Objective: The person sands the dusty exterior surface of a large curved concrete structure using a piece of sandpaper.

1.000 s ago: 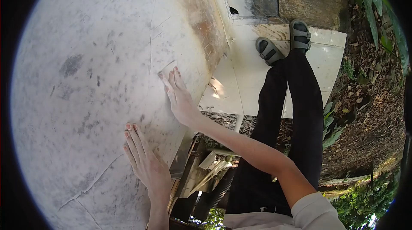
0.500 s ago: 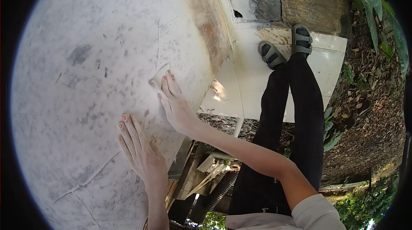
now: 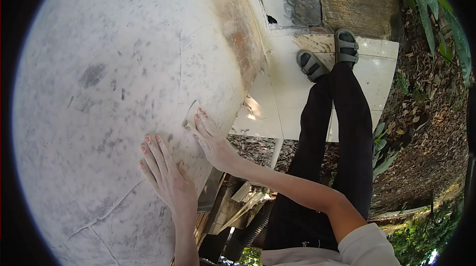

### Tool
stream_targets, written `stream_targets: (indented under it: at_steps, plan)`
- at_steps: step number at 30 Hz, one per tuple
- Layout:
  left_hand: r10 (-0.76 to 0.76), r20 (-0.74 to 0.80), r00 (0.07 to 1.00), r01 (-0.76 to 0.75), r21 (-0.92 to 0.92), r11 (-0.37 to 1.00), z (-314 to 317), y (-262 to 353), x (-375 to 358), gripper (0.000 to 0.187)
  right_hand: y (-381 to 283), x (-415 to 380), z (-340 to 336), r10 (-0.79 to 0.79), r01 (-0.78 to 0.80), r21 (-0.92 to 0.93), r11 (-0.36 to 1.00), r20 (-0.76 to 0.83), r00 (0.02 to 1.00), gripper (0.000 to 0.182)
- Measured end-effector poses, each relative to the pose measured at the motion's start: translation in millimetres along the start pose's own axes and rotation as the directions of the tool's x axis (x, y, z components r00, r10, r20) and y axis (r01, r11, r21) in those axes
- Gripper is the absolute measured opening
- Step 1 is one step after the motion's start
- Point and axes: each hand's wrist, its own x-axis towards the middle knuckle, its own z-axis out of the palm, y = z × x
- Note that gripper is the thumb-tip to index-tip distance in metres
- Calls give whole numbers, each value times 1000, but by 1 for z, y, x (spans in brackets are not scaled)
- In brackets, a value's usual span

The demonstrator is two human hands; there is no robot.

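Note:
A big white surface (image 3: 99,92), speckled grey and crossed by thin cracks, fills the left of the view. My left hand (image 3: 166,174) lies flat on it, fingers spread and holding nothing. Just up and right of it, my right hand (image 3: 210,139) presses a small pale sheet, like sandpaper (image 3: 191,115), against the surface with its fingertips. Only the sheet's corner shows beyond the fingers. A rusty brown stain (image 3: 238,28) runs along the surface's right edge.
My legs in black trousers (image 3: 347,132) and grey sandals (image 3: 327,53) stand on white tiles (image 3: 282,92). Dry leaves (image 3: 426,117) and plants lie to the right. Wood scraps and a ribbed black hose (image 3: 255,216) sit below the surface's edge.
My right hand has slid the pale sheet down the surface toward my left hand. The left hand has stayed nearly in place.

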Motion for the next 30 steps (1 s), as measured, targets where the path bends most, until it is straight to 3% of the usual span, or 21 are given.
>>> stream_targets:
  at_steps: [2,4,6,9,11,15,18,22,24,25,27,30]
  plan:
    - [4,8,1000,-4,5,1000,-1,3,2,80,21,49,-13,52,-70,-108,992,-161,986,51]
    - [7,10,1000,-7,13,1000,-1,5,6,79,30,111,-53,204,-227,-97,969,-210,956,52]
    - [4,13,1000,-3,-39,999,1,6,8,84,41,170,-105,571,-569,51,821,-33,820,54]
    - [6,9,1000,-6,-31,1000,4,9,12,84,80,185,-103,584,-586,5,810,-86,807,54]
    - [13,24,1000,-12,-34,999,5,12,15,84,68,142,-66,300,-324,-91,942,-213,930,52]
    - [21,35,999,-20,-35,999,8,13,20,84,4,35,-13,209,-212,-30,977,-77,975,50]
    - [15,76,997,-17,24,1000,7,14,23,79,25,62,-14,138,-129,59,990,-205,969,45]
    - [7,61,998,-8,17,1000,12,17,29,79,64,180,-77,169,-186,-54,981,-229,959,47]
    - [8,39,999,-10,41,999,14,21,35,77,65,225,-111,377,-371,67,926,-173,910,52]
    - [7,39,999,-8,36,999,15,23,37,77,72,228,-107,376,-371,62,927,-172,910,52]
    - [-5,25,1000,4,57,998,17,26,43,76,80,230,-94,199,-243,-102,965,-318,927,52]
    - [15,-47,999,-15,4,1000,19,33,59,74,45,143,-62,179,-189,-23,982,-225,958,48]
